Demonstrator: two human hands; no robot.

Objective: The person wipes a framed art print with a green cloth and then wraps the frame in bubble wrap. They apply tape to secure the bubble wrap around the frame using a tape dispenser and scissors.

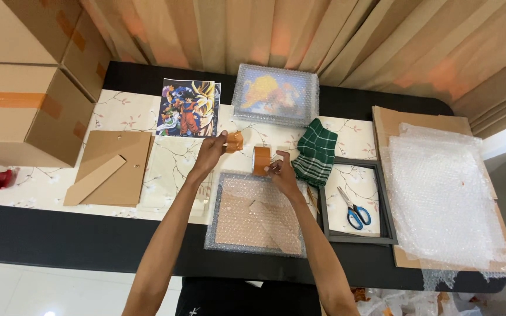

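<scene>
Overhead: right hand (281, 171) grips brown tape roll (261, 160) upright, steadying it; left hand (211, 153) pinches the pulled tape end (233, 142), strip stretched taut between them. Both hover just above bubble-wrapped frame (257, 215) on table (60, 240). Scissors (354, 210) lie within empty grey frame (382, 234), near right.

Two brown taped cardboard boxes (24, 76) stacked at table's far-left corner.

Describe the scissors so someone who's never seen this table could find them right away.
Start at the black table and look to the right of the person's right hand, where an empty dark grey picture frame lies flat. The scissors lie inside that frame. Their blue handles set them apart from the green checked cloth nearby.
</scene>
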